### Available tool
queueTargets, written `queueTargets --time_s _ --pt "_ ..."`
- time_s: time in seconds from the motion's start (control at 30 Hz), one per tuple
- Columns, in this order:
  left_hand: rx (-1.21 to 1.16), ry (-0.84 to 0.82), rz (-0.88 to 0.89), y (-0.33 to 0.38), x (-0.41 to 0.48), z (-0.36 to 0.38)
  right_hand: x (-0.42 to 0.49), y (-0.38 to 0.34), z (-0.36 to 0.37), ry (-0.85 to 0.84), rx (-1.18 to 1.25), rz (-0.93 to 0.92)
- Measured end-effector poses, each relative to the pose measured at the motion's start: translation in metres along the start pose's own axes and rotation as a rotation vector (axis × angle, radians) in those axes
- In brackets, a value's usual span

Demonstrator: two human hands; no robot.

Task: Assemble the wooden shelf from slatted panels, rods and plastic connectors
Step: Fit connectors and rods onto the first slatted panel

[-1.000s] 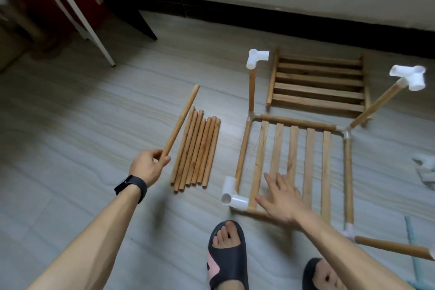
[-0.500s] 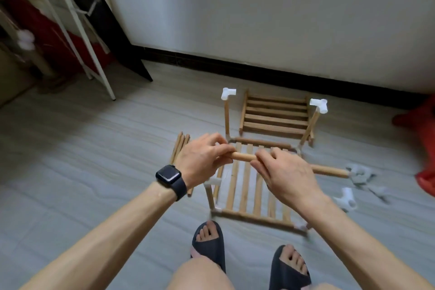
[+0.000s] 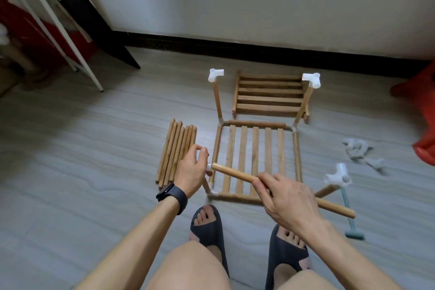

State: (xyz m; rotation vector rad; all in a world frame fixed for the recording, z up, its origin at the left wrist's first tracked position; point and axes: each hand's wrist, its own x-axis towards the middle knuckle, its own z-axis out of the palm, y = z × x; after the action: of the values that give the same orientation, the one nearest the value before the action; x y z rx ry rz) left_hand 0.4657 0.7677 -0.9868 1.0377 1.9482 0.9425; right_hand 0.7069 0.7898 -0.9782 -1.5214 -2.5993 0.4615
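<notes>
Fingers (image 3: 264,185) of the right hand (image 3: 286,198) are curled round a wooden rod (image 3: 235,174) near its middle. Those of the left hand (image 3: 190,169) are closed on a white plastic connector (image 3: 209,167) seated on the near-left upright of the frame.

In the head view, the only one given, the rod is held slanted above the floor (image 3: 94,172), with its left end brought right up to the connector's side opening. Whether it has entered the socket cannot be told. The connector is gripped, it is judged, so that the socket is prevented from turning or tipping as the rod is pushed in.

Below the hands a slatted panel (image 3: 255,148) lies flat on the floor, bordered by rods joined at the corners. The two far uprights are capped by a far-left connector (image 3: 216,74) and a far-right connector (image 3: 312,79). A fourth upright at the near right leans outward and carries a near-right connector (image 3: 336,175). A second slatted panel (image 3: 269,99) is seen beyond the frame, towards the wall.

Spare rods (image 3: 176,150) are laid side by side just left of the frame, within easy reach of the left hand. Loose connectors (image 3: 362,153) are heaped well off to the right. A small mallet (image 3: 354,235) lies near the right foot, presumably for seating joints. No top rail is seen fitted yet; this one is judged to be the first.
</notes>
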Motion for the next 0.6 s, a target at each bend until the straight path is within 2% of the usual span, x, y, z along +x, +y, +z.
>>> queueTargets --time_s 0.27,0.6 --pt "-0.064 0.050 0.032 -0.003 0.000 0.000 0.000 -0.003 0.009 0.127 0.023 -0.066" --pt "-0.083 0.084 0.066 -0.011 0.001 0.001 0.016 -0.006 0.010 0.137 0.010 -0.141"
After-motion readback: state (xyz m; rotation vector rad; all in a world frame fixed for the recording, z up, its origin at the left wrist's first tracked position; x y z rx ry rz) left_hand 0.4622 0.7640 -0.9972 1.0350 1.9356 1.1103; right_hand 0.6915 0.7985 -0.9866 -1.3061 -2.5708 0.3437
